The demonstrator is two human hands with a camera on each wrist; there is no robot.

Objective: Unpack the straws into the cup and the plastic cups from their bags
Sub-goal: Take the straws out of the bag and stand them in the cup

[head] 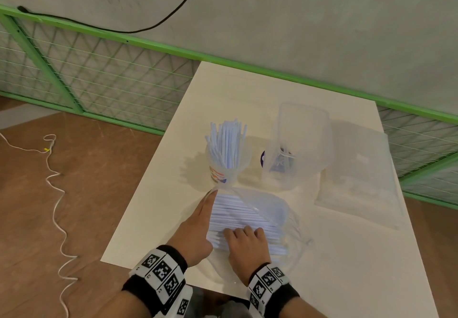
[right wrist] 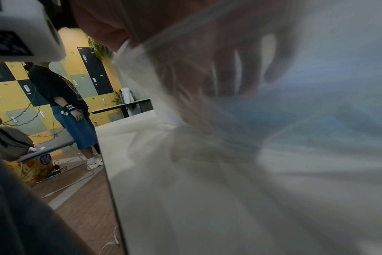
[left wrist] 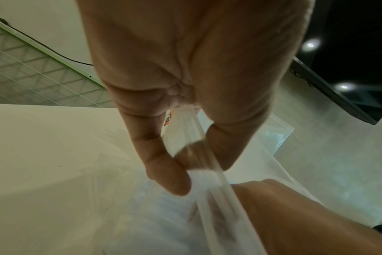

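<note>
Beside the straw-filled cup (head: 229, 166), left hand (head: 198, 228) pinches the flimsy, slippery straw bag (head: 267, 208) rim; right hand (head: 245, 246) curls into light loose straws (head: 238, 216).

a white table (head: 347, 268) stands on a brown wooden floor (head: 86, 194). behind it runs a green fence (head: 99, 70) with wire mesh, and above the fence is a grey wall (head: 297, 20). a black cable (head: 148, 26) hangs along the wall, and a white cord (head: 57, 194) lies in curves on the floor, left of the table. in the right wrist view, yellow and dark lockers (right wrist: 94, 74) are far behind, and a person (right wrist: 63, 107) in a black shirt stands before them. a dark screen (left wrist: 349, 86) shows in the left wrist view.
</note>
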